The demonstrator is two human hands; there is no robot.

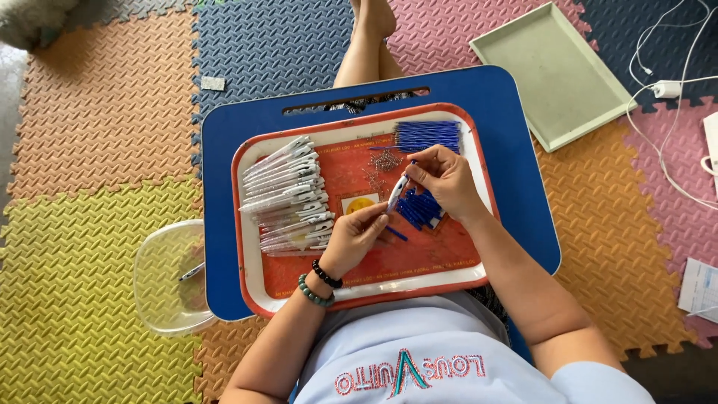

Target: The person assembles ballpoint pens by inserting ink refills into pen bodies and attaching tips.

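Note:
My left hand (356, 233) and my right hand (444, 179) together hold one white pen barrel (397, 192) above a red tray (359, 288). The left hand grips its lower end; the right hand pinches its upper end, where a blue tip shows. On the tray's left lies a stack of white pen barrels (288, 196). A row of blue refills (428, 135) lies at the tray's top, a pile of blue pen parts (419, 209) under my right hand, and small metal springs (384, 161) between them.
The tray rests on a blue lap desk (224, 224) over my legs. A clear plastic bowl (166, 278) with one pen stands at the left on the foam floor mats. A pale green tray (553, 71) and white cables (673, 97) lie at the upper right.

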